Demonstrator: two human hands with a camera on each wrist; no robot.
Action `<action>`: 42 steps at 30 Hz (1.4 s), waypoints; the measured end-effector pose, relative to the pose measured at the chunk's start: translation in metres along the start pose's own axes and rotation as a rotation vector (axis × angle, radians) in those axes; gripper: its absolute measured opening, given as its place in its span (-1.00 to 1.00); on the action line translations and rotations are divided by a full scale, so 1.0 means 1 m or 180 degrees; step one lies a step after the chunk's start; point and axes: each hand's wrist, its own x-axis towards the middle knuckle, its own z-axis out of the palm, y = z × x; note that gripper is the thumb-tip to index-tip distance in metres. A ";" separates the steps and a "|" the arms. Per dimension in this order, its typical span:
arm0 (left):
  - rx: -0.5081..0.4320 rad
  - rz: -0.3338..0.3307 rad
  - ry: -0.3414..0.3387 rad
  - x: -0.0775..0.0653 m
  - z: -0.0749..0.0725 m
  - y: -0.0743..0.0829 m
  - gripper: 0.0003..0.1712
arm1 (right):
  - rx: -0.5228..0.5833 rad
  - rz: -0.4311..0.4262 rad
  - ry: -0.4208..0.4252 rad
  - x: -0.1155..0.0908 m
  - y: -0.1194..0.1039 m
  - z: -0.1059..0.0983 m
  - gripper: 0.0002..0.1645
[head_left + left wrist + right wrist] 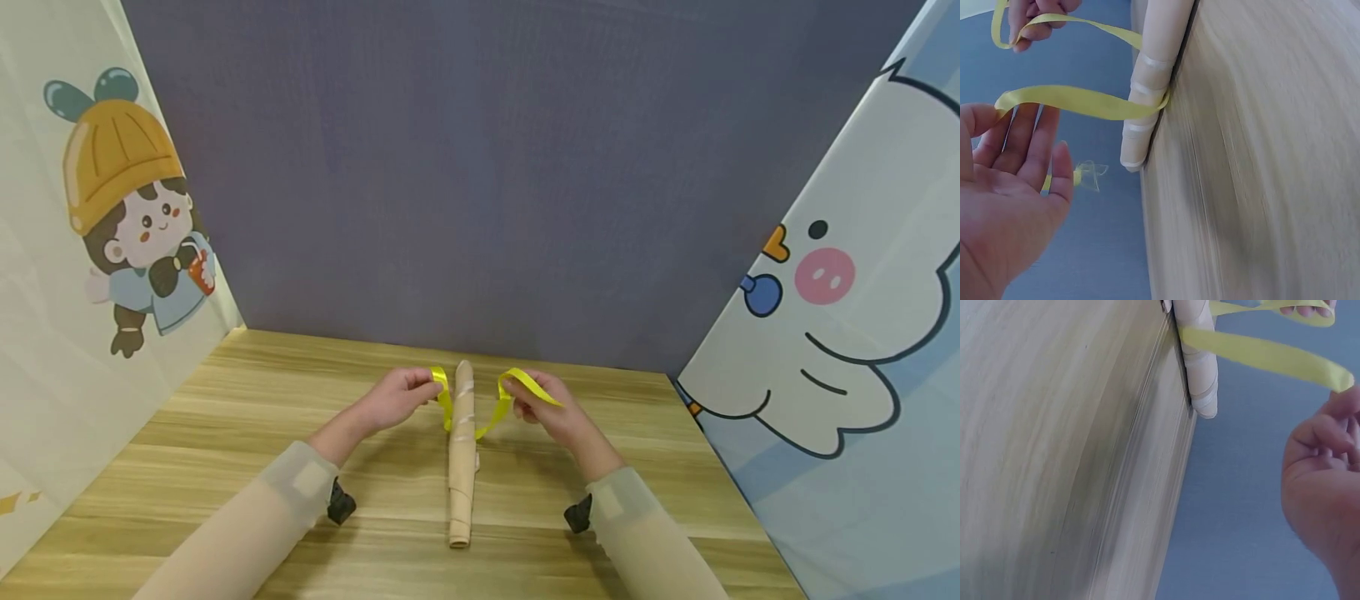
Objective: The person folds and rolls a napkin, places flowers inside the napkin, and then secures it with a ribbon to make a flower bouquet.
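A long beige roll (462, 479), with pale bands wound around its far half, lies on the wooden table pointing away from me. Under it passes a yellow ribbon (1085, 103), rising on both sides. My left hand (397, 398) pinches the ribbon between thumb and fingers, just left of the roll's far half. On the other side, my right hand (551, 407) grips the ribbon's other length, its tail draped over the hand. Both hands are held apart from the roll. A frayed, sheer ribbon end (1089, 176) hangs below the left hand in the left wrist view.
The wooden table (225, 450) ends at a grey-blue backdrop (465, 183) close beyond the roll. Cartoon-printed side panels stand at left (45, 333) and right (900, 350). A black wrist device (341, 502) sits under the left sleeve, another (578, 515) under the right.
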 end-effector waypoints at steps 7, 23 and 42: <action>0.0001 0.0095 -0.0007 0.002 0.005 0.000 -0.73 | 0.0243 0.0421 0.0199 0.007 0.001 0.004 -0.64; -0.0272 -0.0067 -0.0009 0.006 0.010 0.002 -0.68 | 0.0611 0.0544 0.0349 0.009 0.000 0.008 -0.70; -0.0387 -0.0057 -0.0063 0.014 0.008 0.005 -0.62 | 0.0481 0.0298 0.0251 0.020 -0.008 0.009 -0.84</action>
